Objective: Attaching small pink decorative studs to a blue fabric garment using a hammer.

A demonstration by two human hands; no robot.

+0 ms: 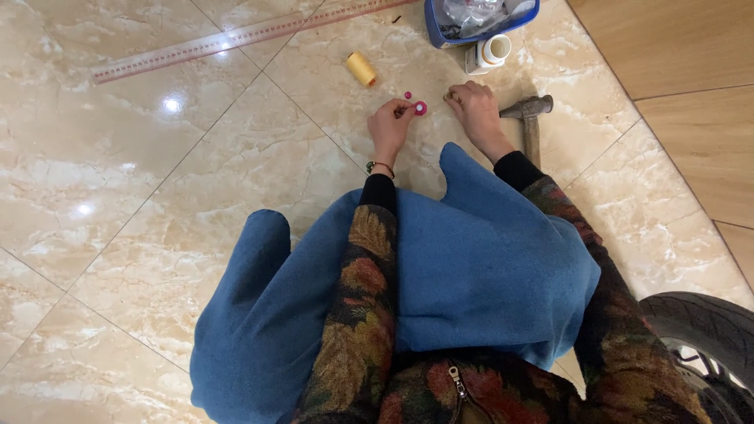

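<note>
So there's plenty lying around you on that marble floor (118,180): a long ruler (236,37) up top, a yellow spool of thread (362,68) just beyond your left hand, a blue tub (479,20) of odds and ends with a white bottle (490,53) lying beside it, and a hammer (529,118) right next to your right hand. A big piece of blue cloth (471,275) is draped over your lap and spills onto the floor, but it stops short of where you're working, so nothing's blocking your hands. A black tyre (699,330) pokes in at the bottom right.

Your left hand (389,126) has its fingertips pinched together on a small pink button (420,107) sitting on the floor, with a smaller pink bit (408,95) just beside it. Your right hand (473,110) is curled, fingertips down on the tile; can't tell if it's gripping anything.

The tub's contents are cut off by the frame.
</note>
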